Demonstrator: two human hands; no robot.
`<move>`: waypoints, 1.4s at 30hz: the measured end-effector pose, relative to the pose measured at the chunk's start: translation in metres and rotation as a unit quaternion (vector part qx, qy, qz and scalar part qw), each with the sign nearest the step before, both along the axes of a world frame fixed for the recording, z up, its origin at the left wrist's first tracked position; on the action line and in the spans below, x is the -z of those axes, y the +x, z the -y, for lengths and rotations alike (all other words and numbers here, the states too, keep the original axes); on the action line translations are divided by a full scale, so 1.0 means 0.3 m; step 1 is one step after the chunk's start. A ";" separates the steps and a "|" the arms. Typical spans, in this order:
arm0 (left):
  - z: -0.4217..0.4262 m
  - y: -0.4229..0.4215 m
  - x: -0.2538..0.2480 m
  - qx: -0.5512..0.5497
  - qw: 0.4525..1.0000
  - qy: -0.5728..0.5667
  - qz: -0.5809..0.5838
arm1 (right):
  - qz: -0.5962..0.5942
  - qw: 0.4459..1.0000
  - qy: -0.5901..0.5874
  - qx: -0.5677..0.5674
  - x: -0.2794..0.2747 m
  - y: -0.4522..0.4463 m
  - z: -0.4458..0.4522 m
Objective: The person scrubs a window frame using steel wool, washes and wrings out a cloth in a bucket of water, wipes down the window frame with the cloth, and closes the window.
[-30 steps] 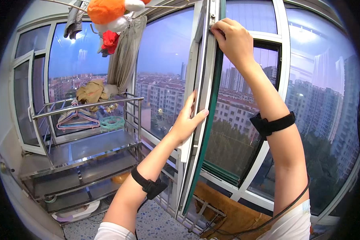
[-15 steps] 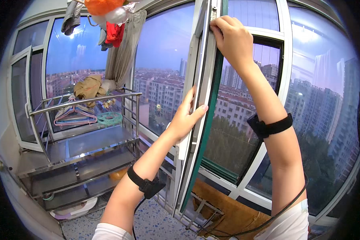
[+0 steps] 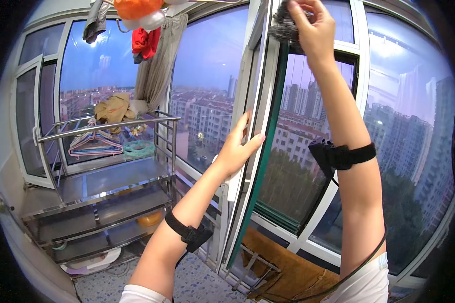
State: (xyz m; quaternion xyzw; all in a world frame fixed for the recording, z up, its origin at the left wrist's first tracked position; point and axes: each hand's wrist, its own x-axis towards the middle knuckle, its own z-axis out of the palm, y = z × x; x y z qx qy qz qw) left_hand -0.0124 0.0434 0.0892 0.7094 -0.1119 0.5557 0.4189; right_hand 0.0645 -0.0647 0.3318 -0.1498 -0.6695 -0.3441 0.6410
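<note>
My left hand grips the edge of an opened white window sash, fingers behind it and thumb on the near side. Up at the top of the frame, my right hand is closed on a dark grey, wiry clump that looks like a steel wool scourer. The scourer is close against the upper part of the white window frame, beside the sash; whether it touches is unclear. A green-edged screen runs down next to the sash. Each forearm wears a black strap.
A tiered metal rack stands left, with several hangers, a green round item and brown cloth on top. Clothes and an orange-white item hang above. A brown covered surface lies below the window.
My right hand has moved up and turned, and the grey scourer now shows in it. My left hand keeps its hold on the sash.
</note>
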 end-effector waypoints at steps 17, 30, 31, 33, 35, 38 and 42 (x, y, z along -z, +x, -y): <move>0.012 0.025 0.011 -0.079 0.996 0.038 -0.010 | 0.054 0.893 0.097 0.436 -0.010 0.061 -0.036; 0.006 0.052 0.025 -0.129 0.989 0.065 -0.006 | 0.000 0.895 0.117 0.430 -0.006 0.018 -0.049; 0.003 0.052 0.026 -0.128 0.989 0.072 -0.001 | -0.008 0.894 0.124 0.431 -0.004 0.016 -0.057; 0.000 0.054 0.029 -0.120 0.991 0.064 -0.003 | -0.017 0.891 0.128 0.434 0.013 0.020 -0.058; 0.003 0.050 0.030 -0.112 0.992 0.064 -0.001 | 0.013 0.892 0.113 0.438 0.054 0.029 -0.037; 0.008 0.056 0.030 -0.147 0.986 0.078 0.010 | 0.056 0.860 0.099 0.498 0.065 0.060 -0.015; 0.038 0.052 0.027 -0.158 0.984 0.082 0.026 | 0.037 0.906 0.114 0.405 0.013 0.044 -0.027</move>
